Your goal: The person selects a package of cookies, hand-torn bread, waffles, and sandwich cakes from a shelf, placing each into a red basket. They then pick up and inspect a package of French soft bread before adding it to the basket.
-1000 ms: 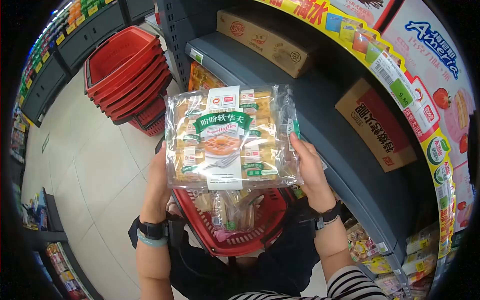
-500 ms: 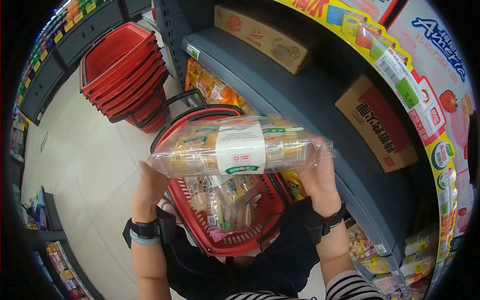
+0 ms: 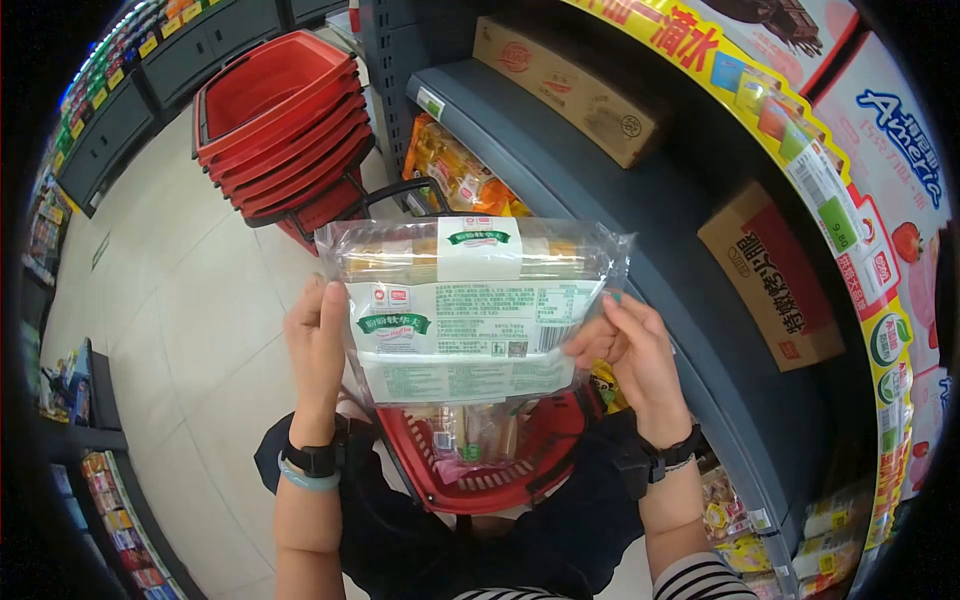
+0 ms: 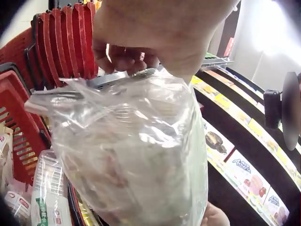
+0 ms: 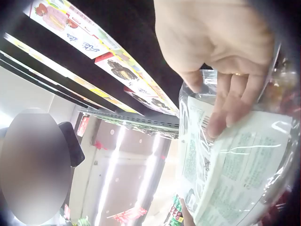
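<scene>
Both hands hold a clear plastic package of waffles (image 3: 460, 335) in front of the body. Its green-printed back label faces up, and a white band crosses the yellow waffles along the far side. The left hand (image 3: 318, 335) grips the left edge, its fingers partly hidden behind the wrapper. At the right edge, the right hand (image 3: 640, 350) pinches the wrapper; in the right wrist view its fingers (image 5: 230, 110) lie over the printed back. Below the package stands a red shopping basket (image 3: 440, 490) with several wrapped packages (image 3: 470, 435) inside, partly covered from above.
A stack of red baskets (image 3: 285, 130) stands ahead on the left, on the tiled floor (image 3: 190, 340). Along the right runs a dark shelf (image 3: 600, 190) with cardboard boxes (image 3: 560, 85) and orange packs (image 3: 455, 165) beneath. Price tags (image 3: 835, 220) line a yellow strip.
The waffle package has been turned over from its front, past its edge, to its printed back. The right hand's fingers have moved onto the back near the right edge.
</scene>
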{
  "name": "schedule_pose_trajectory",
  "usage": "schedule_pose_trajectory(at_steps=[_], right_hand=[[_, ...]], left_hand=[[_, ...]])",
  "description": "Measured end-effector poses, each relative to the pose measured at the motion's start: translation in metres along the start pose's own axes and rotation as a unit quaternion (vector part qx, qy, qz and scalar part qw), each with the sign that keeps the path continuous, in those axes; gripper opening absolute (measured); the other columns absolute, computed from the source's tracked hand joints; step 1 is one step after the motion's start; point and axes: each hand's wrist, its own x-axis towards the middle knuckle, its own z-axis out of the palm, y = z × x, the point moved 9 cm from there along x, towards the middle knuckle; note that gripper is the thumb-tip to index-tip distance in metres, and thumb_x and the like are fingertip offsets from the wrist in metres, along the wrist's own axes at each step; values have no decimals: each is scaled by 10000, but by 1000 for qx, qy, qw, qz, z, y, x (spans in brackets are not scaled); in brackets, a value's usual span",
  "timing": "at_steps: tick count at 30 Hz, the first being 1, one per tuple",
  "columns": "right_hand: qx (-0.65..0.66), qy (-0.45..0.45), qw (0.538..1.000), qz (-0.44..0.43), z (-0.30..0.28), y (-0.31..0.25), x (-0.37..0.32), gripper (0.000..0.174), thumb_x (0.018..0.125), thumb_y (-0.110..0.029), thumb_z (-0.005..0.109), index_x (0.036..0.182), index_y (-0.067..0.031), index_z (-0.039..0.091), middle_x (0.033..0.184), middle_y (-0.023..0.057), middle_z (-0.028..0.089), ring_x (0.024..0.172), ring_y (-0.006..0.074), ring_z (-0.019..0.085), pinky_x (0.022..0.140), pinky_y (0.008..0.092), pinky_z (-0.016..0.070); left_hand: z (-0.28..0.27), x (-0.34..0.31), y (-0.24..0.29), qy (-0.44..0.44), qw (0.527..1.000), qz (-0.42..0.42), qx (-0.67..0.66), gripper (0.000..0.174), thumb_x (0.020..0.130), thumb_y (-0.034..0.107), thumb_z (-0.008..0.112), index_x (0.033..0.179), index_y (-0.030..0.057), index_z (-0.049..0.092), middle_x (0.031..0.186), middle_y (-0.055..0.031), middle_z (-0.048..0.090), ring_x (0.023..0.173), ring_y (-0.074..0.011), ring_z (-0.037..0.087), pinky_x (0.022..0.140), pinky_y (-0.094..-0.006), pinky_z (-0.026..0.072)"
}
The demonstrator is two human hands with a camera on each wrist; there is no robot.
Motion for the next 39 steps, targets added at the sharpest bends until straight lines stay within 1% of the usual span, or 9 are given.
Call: schedule_pose_trajectory(at_steps=[2,5,7,11,13,31,37,38,39], right_hand=[[-9,3,1000,3,-4,6,3,344,970,-230,392,1078,67,529,710,171,652,548,164,625,523,235,509],[-21,21,1000,-1,-3,8,5,330,965,-232,413,1041,59,547,660,158,644,483,142,594,473,217,486],[-25,35,999,-8,-2,8,6,328,962,-239,424,1007,56,559,633,152,638,450,131,575,446,208,469],[-74,64,995,-3,-2,8,5,346,949,-274,459,887,43,581,560,125,607,395,113,515,397,196,408],[-69,67,995,1,-1,9,5,351,945,-282,469,850,36,582,536,114,594,381,109,498,383,193,389],[49,50,997,27,-1,19,3,378,944,-293,460,680,-38,547,496,93,565,358,91,446,366,188,321],[-5,73,993,-95,10,-3,-10,351,950,-261,445,785,6,600,544,98,597,416,109,508,417,213,386],[-92,53,975,-194,19,-21,-18,321,944,-237,446,875,30,610,572,104,610,450,125,538,453,222,415],[-178,32,940,-290,31,-35,-28,318,939,-212,447,965,54,619,599,110,624,483,141,568,490,231,443]], left_hand=[[-2,0,4,-3,999,31,-9,328,913,250,511,731,-20,554,738,5,524,688,-73,440,626,-225,347],[7,-4,-5,-23,993,-37,-105,346,934,297,476,835,-12,595,835,-17,564,746,-83,479,686,-218,371],[19,-10,-18,-72,970,-148,-180,400,953,346,429,951,-14,604,887,-36,599,782,-93,524,731,-219,397],[25,-10,-17,-83,958,-181,-204,462,959,391,395,1010,-21,597,940,-60,616,833,-102,558,755,-236,428],[28,-9,-16,-78,945,-201,-245,511,952,430,373,1139,-23,519,1035,-120,609,888,-171,608,769,-284,485],[44,-12,-33,-92,914,-271,-288,548,950,444,380,1159,-45,509,1053,-129,604,923,-178,599,798,-295,475],[50,-16,-39,-111,908,-244,-322,580,941,500,333,1286,42,419,1218,-111,525,1146,-204,486,958,-392,381],[49,-15,-38,-111,908,-244,-322,580,941,500,333,1286,42,419,1218,-111,525,1146,-204,486,958,-392,381],[58,-20,-33,-142,854,-277,-417,624,924,524,345,1307,33,387,1239,-131,505,1160,-240,473,977,-405,366]])
